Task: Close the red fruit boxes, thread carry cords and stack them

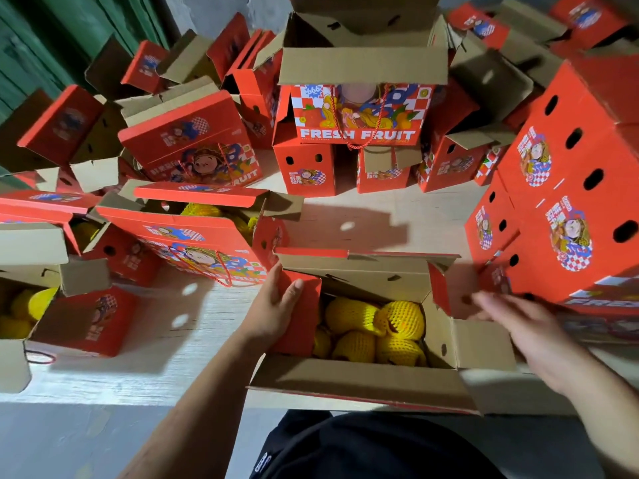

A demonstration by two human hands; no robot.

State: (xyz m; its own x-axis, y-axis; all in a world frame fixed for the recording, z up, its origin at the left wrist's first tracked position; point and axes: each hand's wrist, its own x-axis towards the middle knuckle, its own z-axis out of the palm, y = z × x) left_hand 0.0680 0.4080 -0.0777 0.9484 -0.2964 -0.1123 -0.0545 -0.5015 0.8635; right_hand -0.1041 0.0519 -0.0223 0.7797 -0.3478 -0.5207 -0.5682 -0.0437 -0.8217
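An open red fruit box (373, 371) is seen on the pale floor (145, 344) directly in front of the person, all four flaps up or splayed, with yellow net-wrapped fruit (377, 326) exposed inside. The left end flap (300, 316) is held by the left hand (273, 307), thumb on the red outer face and fingers curled round its edge. The right hand (518, 326) is blurred, fingers extended and spread, reaching toward the right end flap (444, 292); actual contact cannot be told, and nothing is gripped. The step in hand is judged to be the closing step, at its start: end flaps to be folded in first. No carry cord is seen on this box's top, so threading is not yet done here. The next move would call for both end flaps to be pressed down over the fruit, then the long near flap (363, 385) and the far flap (356, 271) to be brought over and tucked; the fruit sits fairly high, so flaps may need firm pressure. More open boxes with fruit are seen at left (193, 233), one with a red cord (224, 271) hanging on its face. A stack of closed boxes (570, 188) stands at right, just beside the right hand. Empty open boxes (356, 108) are clustered at the back.
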